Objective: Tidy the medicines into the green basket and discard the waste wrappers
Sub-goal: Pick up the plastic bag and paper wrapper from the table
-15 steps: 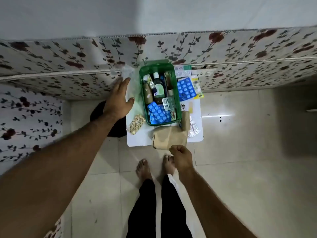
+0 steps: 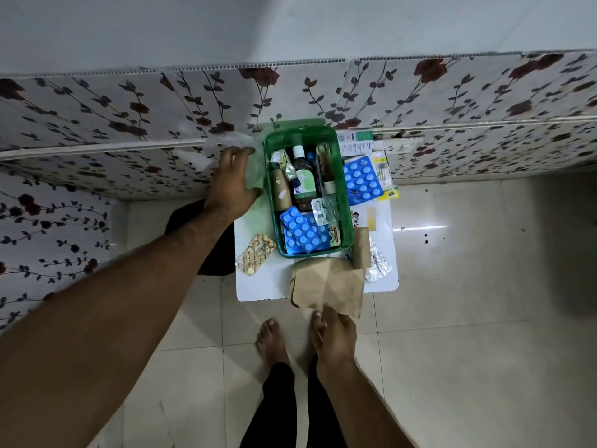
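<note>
The green basket (image 2: 300, 128) stands on a small white table (image 2: 258, 289), packed with bottles, tubes and blue blister strips (image 2: 302, 231). My left hand (image 2: 232, 185) lies just left of the basket, fingers curled over a clear plastic wrapper (image 2: 250, 176). My right hand (image 2: 332, 331) pinches the near edge of a crumpled brown paper bag (image 2: 326, 282) that overhangs the table's front. Outside the basket lie a gold blister strip (image 2: 256, 253), another blue blister strip (image 2: 361, 177) and a silver foil strip (image 2: 378, 261).
White and yellow medicine boxes (image 2: 355, 140) lie behind and to the right of the basket. A dark bin or bag (image 2: 206, 237) sits on the floor left of the table. A floral panelled wall is close behind, and my bare feet (image 2: 271, 341) stand on tile.
My left hand's fingers have curled down onto the clear wrapper. The right hand stays at the paper bag's near edge.
</note>
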